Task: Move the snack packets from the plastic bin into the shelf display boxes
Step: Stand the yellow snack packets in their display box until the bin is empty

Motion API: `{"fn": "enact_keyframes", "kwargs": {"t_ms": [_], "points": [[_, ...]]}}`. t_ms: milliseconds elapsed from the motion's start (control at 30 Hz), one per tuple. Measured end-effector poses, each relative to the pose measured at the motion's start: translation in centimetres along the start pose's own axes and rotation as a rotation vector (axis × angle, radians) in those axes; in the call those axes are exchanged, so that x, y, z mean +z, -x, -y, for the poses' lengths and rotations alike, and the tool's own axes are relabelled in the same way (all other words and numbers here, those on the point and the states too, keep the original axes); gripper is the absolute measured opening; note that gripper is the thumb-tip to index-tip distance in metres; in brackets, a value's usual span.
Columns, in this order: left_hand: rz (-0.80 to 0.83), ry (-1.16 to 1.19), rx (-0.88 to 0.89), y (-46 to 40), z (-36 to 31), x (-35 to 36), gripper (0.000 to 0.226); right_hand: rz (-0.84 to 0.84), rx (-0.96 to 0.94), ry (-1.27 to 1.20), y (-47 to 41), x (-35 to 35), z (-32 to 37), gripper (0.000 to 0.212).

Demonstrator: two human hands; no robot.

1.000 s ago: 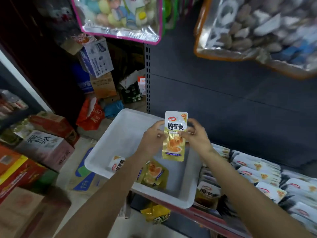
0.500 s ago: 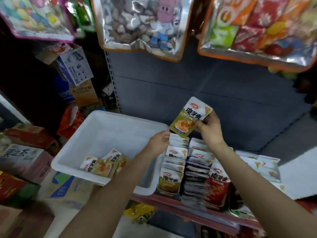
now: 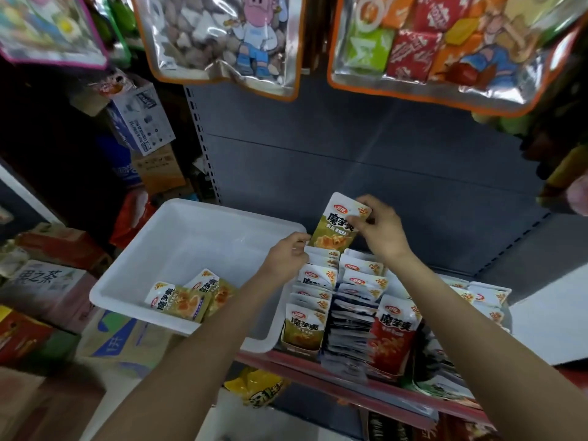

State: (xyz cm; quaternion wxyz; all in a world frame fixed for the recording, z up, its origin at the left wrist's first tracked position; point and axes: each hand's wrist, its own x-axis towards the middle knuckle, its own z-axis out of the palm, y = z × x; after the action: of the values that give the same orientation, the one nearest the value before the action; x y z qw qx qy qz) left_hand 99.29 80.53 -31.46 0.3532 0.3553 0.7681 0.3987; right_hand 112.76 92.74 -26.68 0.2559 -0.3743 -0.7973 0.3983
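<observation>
The right hand pinches a yellow snack packet by its top corner, just above the back of the yellow row in the display box. The left hand, fingers curled, holds the packets there. Two more packets lie in the white bin beside the box. Red packets stand close on the right. Big shiny bags hang above.

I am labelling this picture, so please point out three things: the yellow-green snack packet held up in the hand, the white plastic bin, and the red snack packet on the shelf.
Yellow-green snack packet [image 3: 338, 226]: head view, its printed front.
White plastic bin [image 3: 197, 233]: head view, bare inner floor.
Red snack packet [image 3: 393, 340]: head view, its red lower front.
</observation>
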Motion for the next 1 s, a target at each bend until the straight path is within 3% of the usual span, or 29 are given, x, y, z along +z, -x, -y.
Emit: {"fn": "enact_keyframes", "kwargs": {"t_ms": [133,300,367,500,733,867,1000], "points": [[-0.009,0.015,0.035,0.3,-0.2,-0.2,0.04,0.101,-0.083,0.224,-0.2,0.7,-0.1,0.028],[-0.017,0.04,0.068,0.5,-0.4,-0.4,0.04,0.385,-0.015,0.507,-0.7,1.6,0.5,0.018],[-0.019,0.054,0.075,0.5,-0.5,-0.5,0.04,0.363,-0.053,0.513,-0.8,1.7,1.1,0.022],[-0.027,0.067,0.102,0.6,-0.6,-0.8,0.039,0.126,-0.15,0.398,-0.6,2.1,1.3,0.027],[-0.031,-0.02,0.185,1.4,-0.3,-0.5,0.045,0.338,-0.006,0.661,0.1,4.0,1.5,0.03],[-0.13,-0.09,0.239,2.0,0.6,-2.3,0.034,0.251,-0.109,0.605,1.0,4.8,3.0,0.025],[-0.283,-0.207,0.262,3.5,3.1,-6.0,0.021,0.244,-0.095,0.236,2.5,8.3,4.9,0.024]]}}
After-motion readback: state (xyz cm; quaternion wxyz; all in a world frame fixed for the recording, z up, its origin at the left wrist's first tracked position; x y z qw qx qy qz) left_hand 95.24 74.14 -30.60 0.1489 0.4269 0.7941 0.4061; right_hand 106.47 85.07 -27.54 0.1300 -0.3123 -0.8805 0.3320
